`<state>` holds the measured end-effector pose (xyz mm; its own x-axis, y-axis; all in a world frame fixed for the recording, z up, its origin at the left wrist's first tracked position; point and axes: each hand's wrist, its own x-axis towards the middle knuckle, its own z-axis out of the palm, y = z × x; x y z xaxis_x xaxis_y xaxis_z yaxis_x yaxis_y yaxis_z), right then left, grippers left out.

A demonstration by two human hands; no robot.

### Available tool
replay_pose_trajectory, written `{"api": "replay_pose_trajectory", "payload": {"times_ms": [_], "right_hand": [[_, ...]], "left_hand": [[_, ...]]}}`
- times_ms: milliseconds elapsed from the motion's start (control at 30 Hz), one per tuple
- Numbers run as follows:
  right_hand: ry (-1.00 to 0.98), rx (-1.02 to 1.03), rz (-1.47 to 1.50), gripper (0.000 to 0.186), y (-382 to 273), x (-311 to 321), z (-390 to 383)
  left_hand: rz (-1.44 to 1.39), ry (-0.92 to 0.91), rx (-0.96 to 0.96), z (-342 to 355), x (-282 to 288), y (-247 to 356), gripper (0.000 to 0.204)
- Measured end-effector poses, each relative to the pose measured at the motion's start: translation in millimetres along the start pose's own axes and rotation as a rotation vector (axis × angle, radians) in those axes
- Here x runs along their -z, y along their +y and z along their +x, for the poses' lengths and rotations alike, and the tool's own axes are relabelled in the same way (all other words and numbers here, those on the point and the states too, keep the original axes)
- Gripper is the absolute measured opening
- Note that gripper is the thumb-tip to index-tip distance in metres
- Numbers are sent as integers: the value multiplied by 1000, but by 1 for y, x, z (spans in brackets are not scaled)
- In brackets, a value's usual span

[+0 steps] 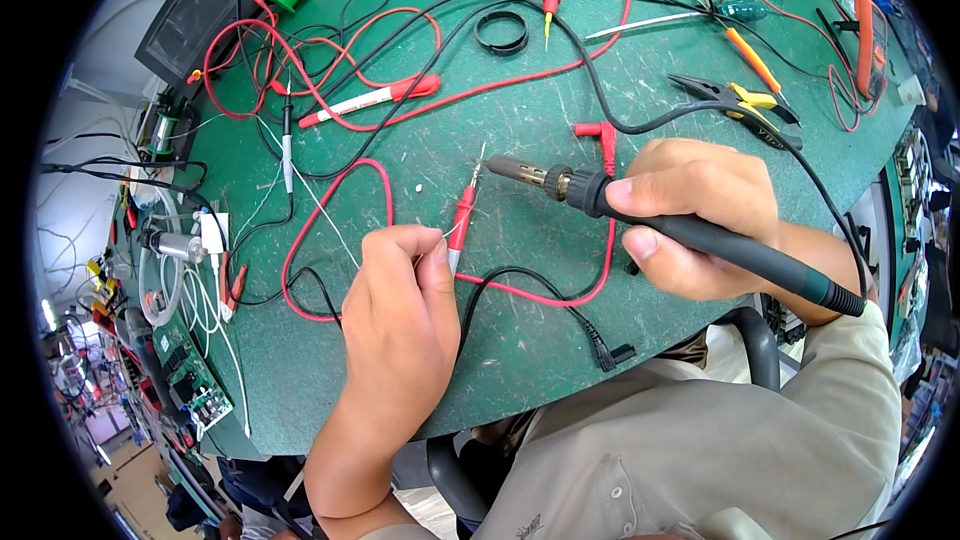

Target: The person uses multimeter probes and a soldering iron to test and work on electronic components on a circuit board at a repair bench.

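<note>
Head view: scratched green table (530,340), strewn with red test lead (388,190), pliers (745,105), green-handled screwdriver (740,10); dark grey case (200,15) upper left, black chair arm (762,350) lower right. Right hand (700,210) wraps soldering iron (720,245) over table, tip just beside red probe (463,218). Left hand (395,305) pinches thin wire (453,231), thumb to forefinger.
</note>
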<state>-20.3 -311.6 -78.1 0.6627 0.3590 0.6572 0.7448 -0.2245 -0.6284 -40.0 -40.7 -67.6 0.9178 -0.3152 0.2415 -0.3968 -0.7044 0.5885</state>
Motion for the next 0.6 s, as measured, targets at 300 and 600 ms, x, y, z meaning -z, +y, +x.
{"api": "replay_pose_trajectory", "payload": {"times_ms": [300,600], "right_hand": [[-5,2,6,25,1,-4,0],[-14,9,3,25,1,-6,0]], "left_hand": [[-42,21,-34,3,-3,0,15],[-5,39,-57,6,-7,-3,7]]}}
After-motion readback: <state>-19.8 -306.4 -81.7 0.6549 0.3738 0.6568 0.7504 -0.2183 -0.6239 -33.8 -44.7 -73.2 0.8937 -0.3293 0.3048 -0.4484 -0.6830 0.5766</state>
